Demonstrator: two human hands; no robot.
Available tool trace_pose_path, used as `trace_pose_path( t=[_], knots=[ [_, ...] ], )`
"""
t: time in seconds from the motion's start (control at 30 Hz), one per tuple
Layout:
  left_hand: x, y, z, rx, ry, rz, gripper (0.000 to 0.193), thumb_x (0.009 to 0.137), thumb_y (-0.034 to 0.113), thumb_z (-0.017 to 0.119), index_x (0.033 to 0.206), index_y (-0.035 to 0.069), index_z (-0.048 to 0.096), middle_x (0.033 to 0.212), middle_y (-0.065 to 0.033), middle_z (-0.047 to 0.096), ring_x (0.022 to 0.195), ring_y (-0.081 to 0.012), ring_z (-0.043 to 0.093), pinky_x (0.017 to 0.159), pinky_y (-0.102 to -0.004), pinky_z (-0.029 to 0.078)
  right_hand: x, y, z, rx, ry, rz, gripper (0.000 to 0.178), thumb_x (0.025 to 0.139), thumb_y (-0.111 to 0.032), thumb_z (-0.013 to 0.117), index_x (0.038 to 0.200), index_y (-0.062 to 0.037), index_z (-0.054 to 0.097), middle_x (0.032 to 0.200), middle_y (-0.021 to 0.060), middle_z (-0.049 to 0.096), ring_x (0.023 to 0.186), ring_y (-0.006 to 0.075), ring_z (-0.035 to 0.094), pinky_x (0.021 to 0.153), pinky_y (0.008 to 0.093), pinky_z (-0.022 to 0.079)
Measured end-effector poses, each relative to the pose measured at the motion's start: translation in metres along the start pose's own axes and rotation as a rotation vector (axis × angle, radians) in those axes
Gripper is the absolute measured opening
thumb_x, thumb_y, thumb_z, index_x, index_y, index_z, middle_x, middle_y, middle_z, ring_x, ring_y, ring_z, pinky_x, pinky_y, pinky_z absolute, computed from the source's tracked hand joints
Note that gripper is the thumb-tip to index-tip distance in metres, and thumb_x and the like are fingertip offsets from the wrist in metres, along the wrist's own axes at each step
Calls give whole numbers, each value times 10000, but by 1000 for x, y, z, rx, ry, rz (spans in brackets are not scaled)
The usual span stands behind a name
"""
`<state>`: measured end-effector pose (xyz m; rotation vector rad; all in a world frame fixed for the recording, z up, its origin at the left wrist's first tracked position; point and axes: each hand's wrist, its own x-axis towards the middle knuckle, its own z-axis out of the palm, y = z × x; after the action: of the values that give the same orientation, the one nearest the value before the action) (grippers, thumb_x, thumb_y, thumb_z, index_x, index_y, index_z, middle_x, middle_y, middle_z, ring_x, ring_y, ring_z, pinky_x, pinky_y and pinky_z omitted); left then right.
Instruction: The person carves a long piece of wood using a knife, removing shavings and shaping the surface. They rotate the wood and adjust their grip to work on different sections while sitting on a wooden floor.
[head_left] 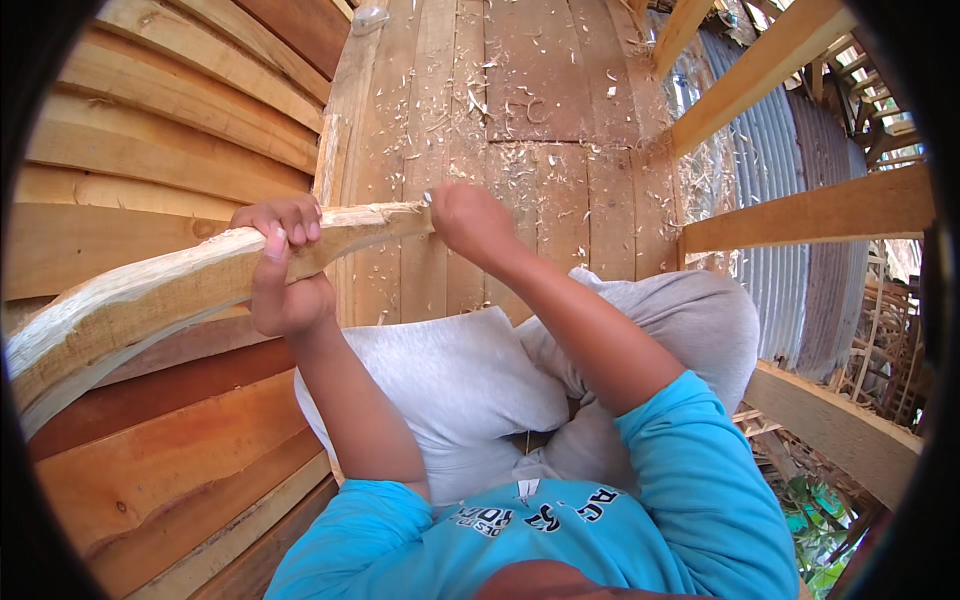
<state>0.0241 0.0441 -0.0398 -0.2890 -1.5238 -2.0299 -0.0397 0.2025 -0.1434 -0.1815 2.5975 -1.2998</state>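
At the bottom of the frame, light grey cloth trousers (450,380) are seen with the legs folded, leaving little room beneath the work. Above them, left of centre, a long, curved, pale wooden timber (190,275) is clasped by the fingers of the left hand (275,270), the thumb pressed against its near side. At the timber's right end, the blurred right hand (470,222) is clenched, apparently around a small metal tool (428,197), mostly hidden. The step in hand is judged to be the shaving of that end; for the next move, a steady hold and a controlled stroke are called for. Leftward movement is limited by the brown board wall (150,150), near the timber. Open room is offered upper centre, over the shaving-strewn brown plank floor (440,100), bounded at right by pale wooden rails (810,215).
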Motion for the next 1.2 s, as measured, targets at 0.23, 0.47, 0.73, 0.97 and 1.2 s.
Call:
trace_pose_path(
  t=[0.23,0.47,0.73,0.97,1.2],
  knots=[
    [-2,4,-13,32,71,-9,139,784,168,551,851,75,473,732,-71,453,712,-187,422,770,-370,367,0,-32,-13,56,-33,36,568,973,-298,298,714,84,629,799,338,624,797,504,618,811,549,472],
    [-1,4,-12,-1,76,-17,140,778,166,556,852,84,469,733,-64,449,724,-186,418,789,-371,365,4,-5,6,28,-33,49,584,975,-306,284,748,93,644,823,338,630,819,520,609,817,549,474],
    [-1,5,-14,24,48,-10,137,779,158,547,858,87,462,741,-63,446,726,-190,417,790,-371,357,-2,-2,8,28,-39,5,582,977,-315,296,737,87,642,813,327,635,809,512,614,801,546,483],
    [0,3,-3,-18,35,-25,137,779,159,543,853,88,451,744,-68,447,732,-191,418,795,-372,355,3,38,34,69,-8,98,580,976,-315,296,736,84,641,812,331,631,806,512,616,806,555,481],
    [-4,4,-9,9,55,-12,140,776,166,544,844,88,448,740,-68,445,728,-191,413,790,-371,359,-1,3,9,-10,-38,71,563,974,-313,301,763,74,652,826,321,640,821,512,614,816,560,477]
  ],
)
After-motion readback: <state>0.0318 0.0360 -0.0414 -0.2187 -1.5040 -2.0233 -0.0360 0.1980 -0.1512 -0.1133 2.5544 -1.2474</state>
